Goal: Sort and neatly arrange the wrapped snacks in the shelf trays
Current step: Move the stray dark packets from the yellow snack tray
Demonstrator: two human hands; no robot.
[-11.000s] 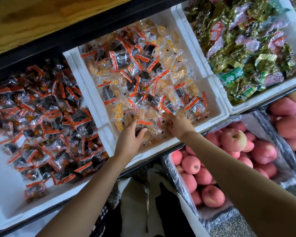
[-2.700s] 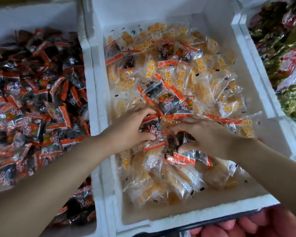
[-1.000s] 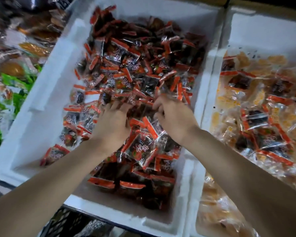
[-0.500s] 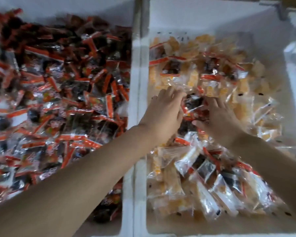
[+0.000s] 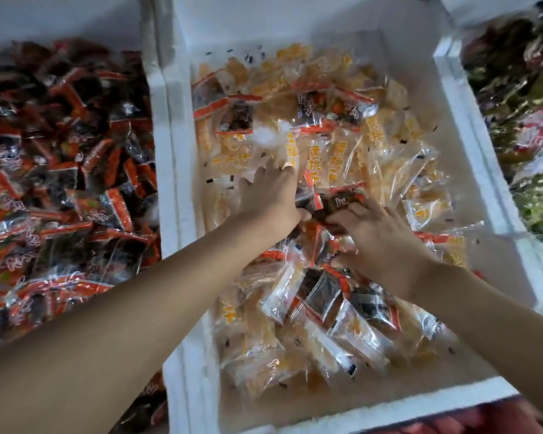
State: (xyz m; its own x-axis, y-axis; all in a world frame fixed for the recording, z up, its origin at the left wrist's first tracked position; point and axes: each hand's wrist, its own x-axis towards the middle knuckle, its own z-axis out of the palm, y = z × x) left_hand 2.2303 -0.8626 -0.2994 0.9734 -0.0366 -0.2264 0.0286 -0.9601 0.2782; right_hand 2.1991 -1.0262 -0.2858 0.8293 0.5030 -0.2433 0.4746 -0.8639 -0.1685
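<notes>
Head view: the slippery dark packets (image 5: 342, 198) bunched between the hands could slide out and drop back among the yellow packets (image 5: 323, 151) if too many are scooped at once. They lie mid-tray (image 5: 461, 126), just far of the right hand (image 5: 380, 242), whose fingers curl round them. They touch the left hand (image 5: 270, 198) at its thumb; whether that hand grips, I cannot tell. Their kind fills the left tray (image 5: 157, 151).
</notes>
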